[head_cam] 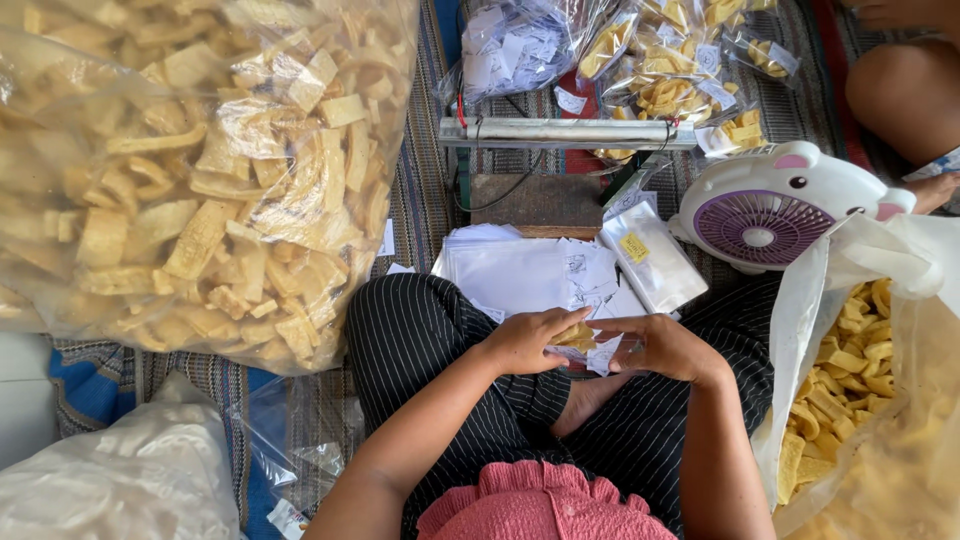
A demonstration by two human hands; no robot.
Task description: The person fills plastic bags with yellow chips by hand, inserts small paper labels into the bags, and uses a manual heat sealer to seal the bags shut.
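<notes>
Down in the person's lap, between knees in black pin-striped trousers, sits a small clear packet [580, 340] of pale yellow crackers, with a white paper label showing against the plastic. It is mostly hidden; only a wedge of yellow and a corner of the label peek out between the hands. The left hand [525, 340] covers it from one side, fingers curled over the top edge, and the right hand [660, 347] closes in from the other, fingertips pinching the plastic. The two hands are drawn together on the packet, both gripping it.

Just beyond the hands a stack of white paper labels [530, 270] lies on the mat, and beside it a pile of empty clear bags [655, 260], one bearing a small yellow sticker.

To the person's right an open white sack [850, 300] slumps near the knee, holding loose yellow cracker strips. On the other side a very large clear bag [200, 170] bulges with flat, pale cracker pieces, and below it rests a white plastic bundle [130, 480] whose contents I cannot make out.

Farther off stands a small white fan [775, 205] with a purple grille. Behind the labels a metal sealing bar [565, 132] stretches across, and past it lie filled small packets [680, 60] of crackers with labels, next to a clear bag of paper slips [510, 45]. Another person's bare knee [905, 90] shows in the far corner.
</notes>
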